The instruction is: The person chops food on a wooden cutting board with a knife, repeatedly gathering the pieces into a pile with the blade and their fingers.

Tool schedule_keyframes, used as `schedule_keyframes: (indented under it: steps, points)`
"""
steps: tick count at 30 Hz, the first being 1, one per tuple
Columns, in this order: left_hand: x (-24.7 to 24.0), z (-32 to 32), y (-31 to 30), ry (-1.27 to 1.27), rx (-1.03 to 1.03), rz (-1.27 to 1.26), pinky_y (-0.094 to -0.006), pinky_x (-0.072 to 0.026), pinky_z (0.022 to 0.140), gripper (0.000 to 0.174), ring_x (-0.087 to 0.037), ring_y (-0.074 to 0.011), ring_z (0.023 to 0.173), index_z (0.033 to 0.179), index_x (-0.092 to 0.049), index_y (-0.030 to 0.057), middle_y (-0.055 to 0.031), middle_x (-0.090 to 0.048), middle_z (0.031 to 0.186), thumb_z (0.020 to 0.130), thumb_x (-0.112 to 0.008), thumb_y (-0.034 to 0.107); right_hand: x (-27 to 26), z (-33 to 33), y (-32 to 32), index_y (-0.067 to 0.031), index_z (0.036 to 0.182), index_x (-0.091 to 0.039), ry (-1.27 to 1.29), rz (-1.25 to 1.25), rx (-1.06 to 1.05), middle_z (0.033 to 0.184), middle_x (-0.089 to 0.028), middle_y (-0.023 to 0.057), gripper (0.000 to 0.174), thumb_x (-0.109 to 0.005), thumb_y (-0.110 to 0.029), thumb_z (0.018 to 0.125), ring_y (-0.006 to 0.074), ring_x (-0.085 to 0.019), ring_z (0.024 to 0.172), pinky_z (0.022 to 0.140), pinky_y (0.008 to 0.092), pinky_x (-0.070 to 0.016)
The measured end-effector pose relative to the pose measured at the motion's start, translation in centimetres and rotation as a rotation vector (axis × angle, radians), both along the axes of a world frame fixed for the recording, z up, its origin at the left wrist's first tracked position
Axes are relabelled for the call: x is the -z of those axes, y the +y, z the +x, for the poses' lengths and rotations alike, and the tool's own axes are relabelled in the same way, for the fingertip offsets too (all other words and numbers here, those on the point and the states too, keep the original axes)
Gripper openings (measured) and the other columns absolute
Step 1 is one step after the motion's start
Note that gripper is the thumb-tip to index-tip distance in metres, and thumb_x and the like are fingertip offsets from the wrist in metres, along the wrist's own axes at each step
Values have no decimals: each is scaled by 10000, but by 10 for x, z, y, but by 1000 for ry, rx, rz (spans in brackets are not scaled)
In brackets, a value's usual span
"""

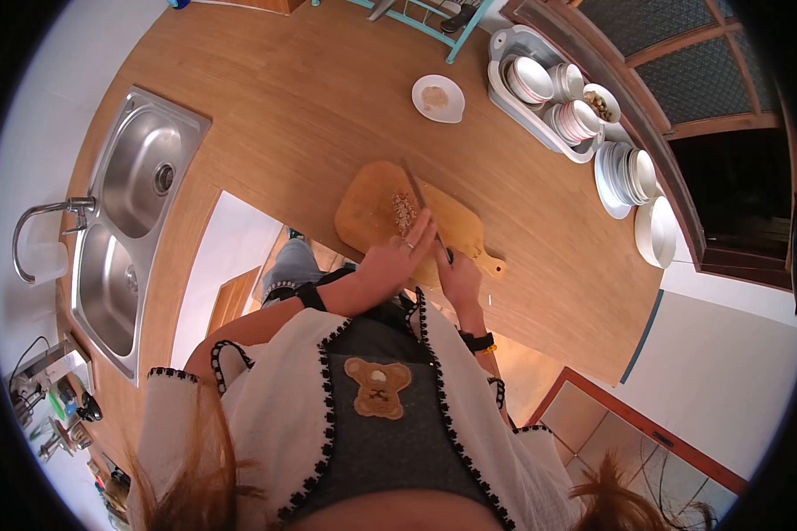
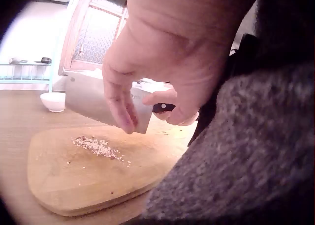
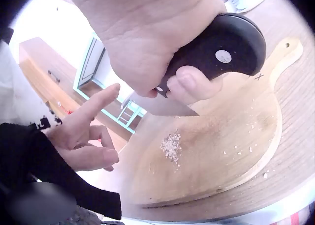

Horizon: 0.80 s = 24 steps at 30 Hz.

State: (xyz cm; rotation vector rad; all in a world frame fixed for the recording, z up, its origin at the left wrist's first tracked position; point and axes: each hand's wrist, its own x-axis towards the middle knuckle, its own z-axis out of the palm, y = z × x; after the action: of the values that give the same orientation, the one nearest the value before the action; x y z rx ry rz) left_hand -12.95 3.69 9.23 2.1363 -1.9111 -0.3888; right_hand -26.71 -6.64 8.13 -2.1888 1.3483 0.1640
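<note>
My right hand (image 1: 459, 280) grips the black handle (image 3: 241, 43) of a wide-bladed cleaver (image 2: 88, 99). Its blade stands on edge over the wooden cutting board (image 1: 360, 199), pointing away from me. Close beside the blade is my left hand (image 1: 391, 265), its fingers extended and slightly bent. In the left wrist view those fingertips (image 2: 127, 124) overlap the flat of the blade near its heel. A small pile of finely chopped pale and reddish bits (image 2: 98, 147) lies on the board, left of the blade. Scattered crumbs dot the board near its handle end.
A small white dish (image 1: 437, 99) with pale contents sits beyond the board. Stacked bowls fill a grey rack (image 1: 540, 133) at the back right, with more plates and bowls (image 1: 624, 177) beside it. A double steel sink (image 1: 142, 177) is at left. The counter's edge runs close to me.
</note>
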Motion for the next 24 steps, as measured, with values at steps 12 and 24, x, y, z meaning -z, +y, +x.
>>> schedule_keyframes:
  steps: [12, 24]
  points:
    - [-5, 1, 8, 228, 251, -87, -362, -542, 617, 857, -602, -325, 918, 1336, -304, -7, -237, -189, 1450, 563, -669, 47, 10, -10, 3, -44, 810, -638, 30, -78, 101, 750, -619, 238, 498, -446, -500, 873, 432, -595, 750, 673, 483, -469]
    - [-5, 2, 12, 190, 199, -73, -364, -527, 576, 855, -632, -328, 774, 1354, -291, 16, -257, -180, 1446, 586, -667, 53, 3, -12, 4, -27, 836, -631, 21, 16, 204, 763, -614, 259, 492, -448, -482, 877, 424, -601, 748, 682, 478, -467]
